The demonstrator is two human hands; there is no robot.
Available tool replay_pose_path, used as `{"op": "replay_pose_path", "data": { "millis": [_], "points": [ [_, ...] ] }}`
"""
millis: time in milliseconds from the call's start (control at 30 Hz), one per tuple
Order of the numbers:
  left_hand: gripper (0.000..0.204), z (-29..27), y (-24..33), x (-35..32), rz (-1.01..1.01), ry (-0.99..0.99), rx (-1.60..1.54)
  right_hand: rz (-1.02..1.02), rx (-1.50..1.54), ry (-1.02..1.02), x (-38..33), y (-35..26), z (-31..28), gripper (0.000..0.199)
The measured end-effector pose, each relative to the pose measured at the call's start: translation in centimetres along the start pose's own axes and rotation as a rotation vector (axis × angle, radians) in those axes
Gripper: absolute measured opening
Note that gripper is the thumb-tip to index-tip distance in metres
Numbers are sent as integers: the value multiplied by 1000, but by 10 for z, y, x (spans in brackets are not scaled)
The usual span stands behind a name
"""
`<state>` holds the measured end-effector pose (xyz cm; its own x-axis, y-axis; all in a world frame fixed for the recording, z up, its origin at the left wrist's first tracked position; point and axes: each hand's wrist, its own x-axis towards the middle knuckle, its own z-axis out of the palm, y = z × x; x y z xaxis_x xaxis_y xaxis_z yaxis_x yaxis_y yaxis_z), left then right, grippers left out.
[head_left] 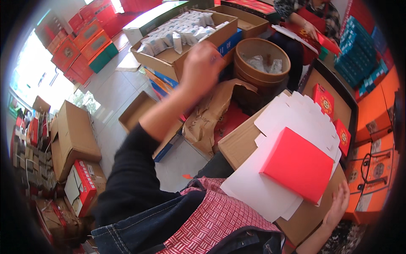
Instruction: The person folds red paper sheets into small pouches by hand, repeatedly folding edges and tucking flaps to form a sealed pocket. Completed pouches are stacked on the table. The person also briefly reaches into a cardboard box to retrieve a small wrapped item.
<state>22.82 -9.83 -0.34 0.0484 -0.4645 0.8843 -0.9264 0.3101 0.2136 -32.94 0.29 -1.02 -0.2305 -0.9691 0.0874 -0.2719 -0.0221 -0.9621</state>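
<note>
My left hand (pixel 202 67) is raised over the near edge of an open cardboard box (pixel 169 61) filled with small white packets (pixel 177 31). Motion blurs its bent fingers, so any grip is unclear. On my lap, a brown cardboard sheet (pixel 241 144) lies under flat white die-cut card sheets (pixel 249 178). A red rectangular box (pixel 299 165), plain side up, rests on the white sheets. My right hand (pixel 337 205) is at the cardboard's right edge, near the red box, with its fingers apart and nothing in them.
A round brown bin (pixel 262 63) holding clear wrappers stands ahead, beside a torn paper bag (pixel 207 118). Small patterned red boxes (pixel 325 100) lie in a dark-rimmed tray on the right. Across from me, a co-worker's hand (pixel 311 30) handles red packaging. Cartons (pixel 76 135) stand at left.
</note>
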Motion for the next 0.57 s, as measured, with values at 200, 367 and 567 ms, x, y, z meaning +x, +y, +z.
{"op": "replay_pose_path", "data": {
  "millis": [200,367,567],
  "points": [
    [49,-30,-200,55,-623,-482,610,76,6,39,-7,16,-38,42],
    [52,34,-254,52,-737,-519,652,182,-101,127,-18,23,-36,40],
    [64,23,-324,41,-1140,-560,707,158,-144,97,-15,12,-40,48]
  ]
}}
